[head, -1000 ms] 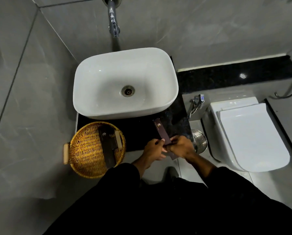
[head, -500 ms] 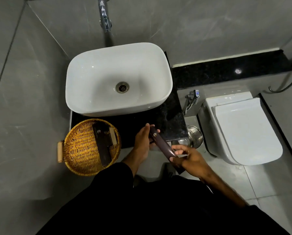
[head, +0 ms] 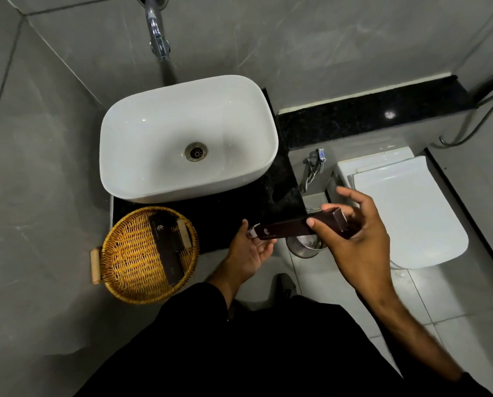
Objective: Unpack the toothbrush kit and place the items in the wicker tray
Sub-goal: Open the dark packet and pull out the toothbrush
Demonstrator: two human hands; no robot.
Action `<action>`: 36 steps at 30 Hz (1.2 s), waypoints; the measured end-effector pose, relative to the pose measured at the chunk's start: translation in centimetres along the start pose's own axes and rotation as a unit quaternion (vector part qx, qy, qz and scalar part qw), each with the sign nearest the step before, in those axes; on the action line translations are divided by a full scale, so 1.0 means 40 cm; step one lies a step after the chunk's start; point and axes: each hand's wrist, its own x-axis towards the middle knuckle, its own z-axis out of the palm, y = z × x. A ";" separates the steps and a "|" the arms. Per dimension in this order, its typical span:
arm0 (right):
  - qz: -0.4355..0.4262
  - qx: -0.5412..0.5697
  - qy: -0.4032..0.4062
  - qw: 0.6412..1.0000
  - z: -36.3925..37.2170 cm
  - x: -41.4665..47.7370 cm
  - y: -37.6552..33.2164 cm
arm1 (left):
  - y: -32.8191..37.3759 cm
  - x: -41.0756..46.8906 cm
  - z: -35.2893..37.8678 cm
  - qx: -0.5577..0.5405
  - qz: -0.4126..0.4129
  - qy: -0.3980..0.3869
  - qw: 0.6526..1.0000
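My right hand [head: 362, 242] grips a long dark brown toothbrush kit box [head: 291, 228] by its right end and holds it level over the counter's front right corner. At the box's left end a small white item [head: 253, 230] pokes out, and my left hand [head: 248, 253] has its fingers on it. The round wicker tray [head: 125, 265] sits on the counter's front left and overhangs the edge. Inside the tray lie another dark brown box [head: 165, 250] and a small tan piece [head: 183, 234].
A white basin [head: 159, 156] fills the black counter [head: 285, 193], with a chrome tap [head: 156, 30] above it. To the right stands a white toilet [head: 411, 213]. A steel bin [head: 304, 246] sits on the tiled floor below the box.
The box has swung from tilted to level and moved right. My right hand shifted to its right end, and my left hand dropped to the left end, where a white item now shows.
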 end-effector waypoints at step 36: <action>0.189 -0.124 -0.137 0.964 -0.073 0.027 0.292 | -0.035 -0.155 0.152 0.249 -0.006 -0.158 0.956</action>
